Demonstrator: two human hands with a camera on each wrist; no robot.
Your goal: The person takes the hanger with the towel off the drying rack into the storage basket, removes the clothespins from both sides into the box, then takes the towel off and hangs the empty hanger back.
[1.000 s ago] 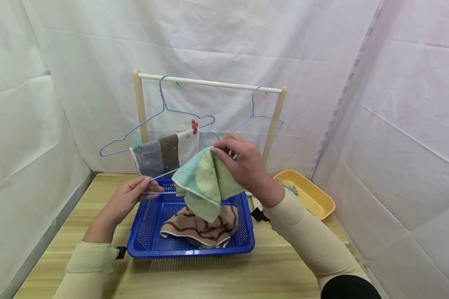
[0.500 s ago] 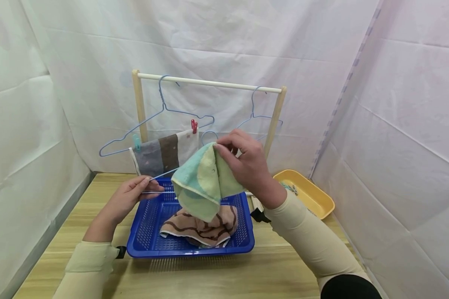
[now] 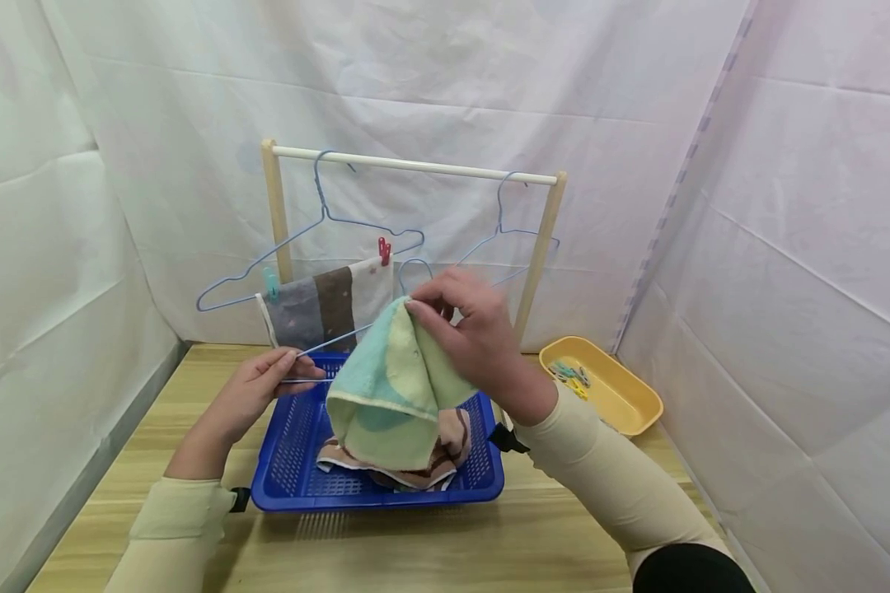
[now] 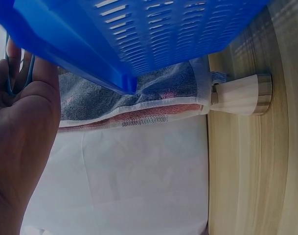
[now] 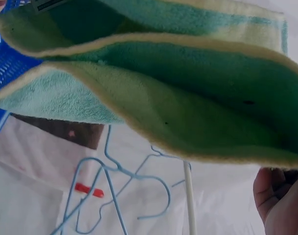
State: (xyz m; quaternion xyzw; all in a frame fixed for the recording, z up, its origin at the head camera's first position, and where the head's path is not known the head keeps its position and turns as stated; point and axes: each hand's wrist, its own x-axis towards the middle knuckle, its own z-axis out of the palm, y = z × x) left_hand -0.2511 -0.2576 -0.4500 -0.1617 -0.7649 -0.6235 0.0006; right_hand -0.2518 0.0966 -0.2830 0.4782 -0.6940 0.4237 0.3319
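My left hand (image 3: pixel 248 391) holds one end of a light blue wire clothes hanger (image 3: pixel 334 341) between thumb and fingers. The hanger's two wires run behind a green and yellow hand towel (image 3: pixel 381 395), and its hook shows above. At the towel's top, my right hand (image 3: pixel 478 338) pinches the cloth. In the right wrist view the towel (image 5: pixel 202 93) hangs in open folds, with the hand (image 5: pixel 283 205) at its lower right. Below it, a brown striped towel (image 3: pixel 334 455) lies in the blue basket (image 3: pixel 378 501).
Behind stands a wooden rack with a white bar (image 3: pixel 430 166). From it hang two blue hangers, one carrying a grey, brown and white towel (image 3: pixel 297 313) pegged with a teal and a red clothespin (image 3: pixel 385 251). A yellow basin (image 3: pixel 630 399) at right holds several clothespins (image 3: pixel 569 376).
My right hand has shifted left and slightly down, bringing the green and yellow towel lower and further along the hanger toward my left hand. The left hand has stayed in place.
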